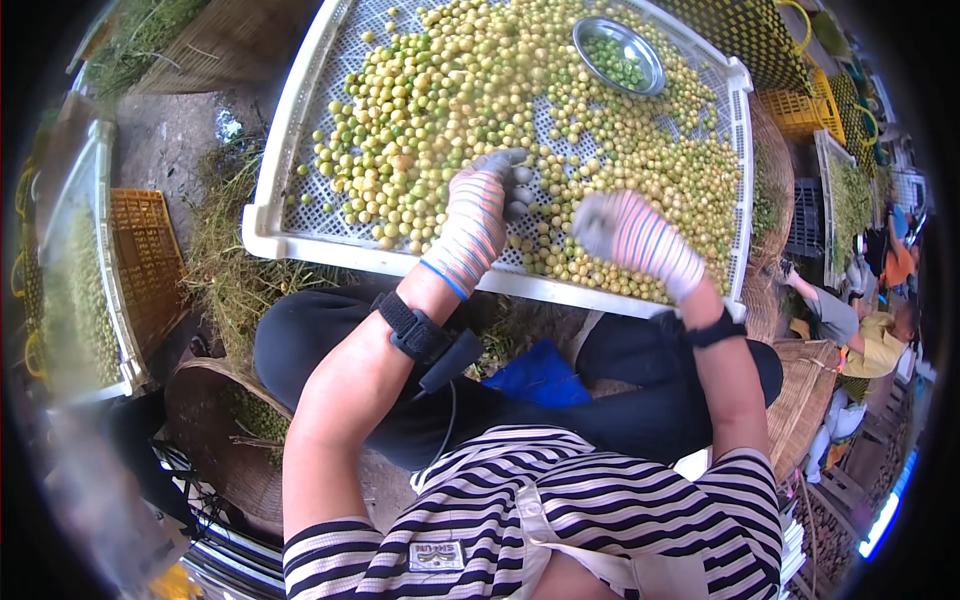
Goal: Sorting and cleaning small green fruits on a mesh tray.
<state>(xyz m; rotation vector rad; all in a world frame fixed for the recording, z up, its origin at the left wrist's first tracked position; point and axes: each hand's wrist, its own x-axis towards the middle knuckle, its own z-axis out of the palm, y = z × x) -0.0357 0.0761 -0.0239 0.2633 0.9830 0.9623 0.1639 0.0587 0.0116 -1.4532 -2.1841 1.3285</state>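
Note:
A white mesh tray (262, 190) lies before me, spread with small round yellow-green fruits (440, 60). My left hand (490, 190), in a striped glove with grey fingers, reaches over the middle of the tray. Its fingers point right and stand a little apart, close above the fruits. To its right, my right hand (635, 238) wears a similar glove. The fingers there are curled in and blurred, so whatever they hold is hidden. A round metal bowl (650, 80) with greener fruits sits on the tray's far right part.
Cut stems (225, 240) lie left of the tray. Beyond them stand an orange crate (145, 240) and another white tray (105, 190). A woven basket (200, 440) is at lower left, a yellow-black basket (730, 40) at far right. Other people (880, 340) sit to the right.

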